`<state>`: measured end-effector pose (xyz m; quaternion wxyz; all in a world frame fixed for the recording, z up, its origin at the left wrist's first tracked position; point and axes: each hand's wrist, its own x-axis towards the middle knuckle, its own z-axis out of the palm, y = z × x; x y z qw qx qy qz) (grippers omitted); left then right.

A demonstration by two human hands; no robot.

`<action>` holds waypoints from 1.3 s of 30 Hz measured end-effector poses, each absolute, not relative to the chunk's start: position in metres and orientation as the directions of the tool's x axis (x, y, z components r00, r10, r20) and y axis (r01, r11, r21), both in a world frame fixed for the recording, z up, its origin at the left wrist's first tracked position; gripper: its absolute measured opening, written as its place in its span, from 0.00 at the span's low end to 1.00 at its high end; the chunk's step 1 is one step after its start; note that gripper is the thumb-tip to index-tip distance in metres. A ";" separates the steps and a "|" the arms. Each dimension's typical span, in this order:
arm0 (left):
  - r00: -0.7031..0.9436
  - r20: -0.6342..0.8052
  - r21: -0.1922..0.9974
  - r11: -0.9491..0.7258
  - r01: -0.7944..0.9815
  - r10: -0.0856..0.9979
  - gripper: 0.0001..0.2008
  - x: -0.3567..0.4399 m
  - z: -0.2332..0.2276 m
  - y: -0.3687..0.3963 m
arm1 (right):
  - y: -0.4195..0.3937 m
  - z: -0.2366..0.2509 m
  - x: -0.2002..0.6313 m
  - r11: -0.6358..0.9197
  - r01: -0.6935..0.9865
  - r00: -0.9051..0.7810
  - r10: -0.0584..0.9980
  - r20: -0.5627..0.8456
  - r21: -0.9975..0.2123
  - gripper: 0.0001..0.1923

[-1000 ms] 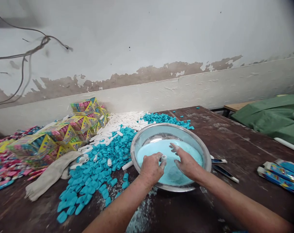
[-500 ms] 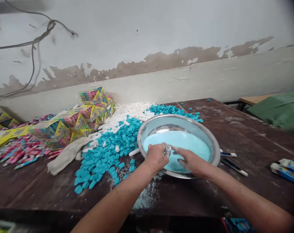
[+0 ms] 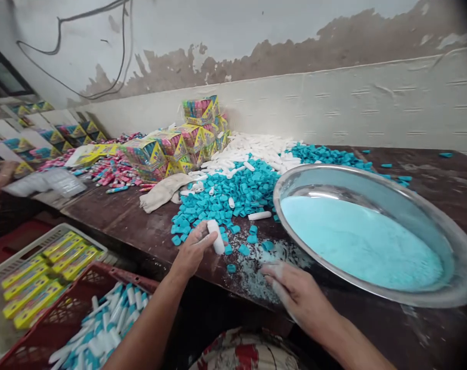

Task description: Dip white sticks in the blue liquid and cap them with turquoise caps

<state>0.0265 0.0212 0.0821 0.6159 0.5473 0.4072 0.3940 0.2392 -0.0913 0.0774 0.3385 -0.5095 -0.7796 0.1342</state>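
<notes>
While the left hand (image 3: pixel 192 250) pinches a white tube (image 3: pixel 216 236) at the edge of the blue caps (image 3: pixel 233 192), the right hand (image 3: pixel 295 293) lies spread, powder-dusted, on the table (image 3: pixel 113 221) just beside the metal basin (image 3: pixel 441 241) of blue powder (image 3: pixel 356 241)

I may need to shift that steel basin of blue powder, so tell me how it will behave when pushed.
The steel basin looks wide and shallow, so it should slide rather than tip. Its blue powder lies loose and heaped to one side, so a jolt would probably shift or spill it. Spilled powder on the table may let it slide easily.
</notes>
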 end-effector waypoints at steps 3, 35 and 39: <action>0.361 -0.113 0.993 0.121 0.002 0.926 0.14 0.006 0.060 0.013 | -0.065 0.061 0.204 0.340 0.801 -0.282 0.940 0.190 -0.492 0.11; 0.644 -0.206 0.362 -0.554 0.750 0.737 0.13 0.046 0.044 -0.021 | -0.053 0.057 0.218 -0.384 0.006 -0.338 0.868 -0.363 -0.923 0.17; 0.620 -0.234 0.289 -0.555 0.780 0.749 0.11 0.054 0.048 -0.022 | -0.053 0.054 0.217 -0.389 -0.035 -0.303 0.882 -0.361 -0.921 0.17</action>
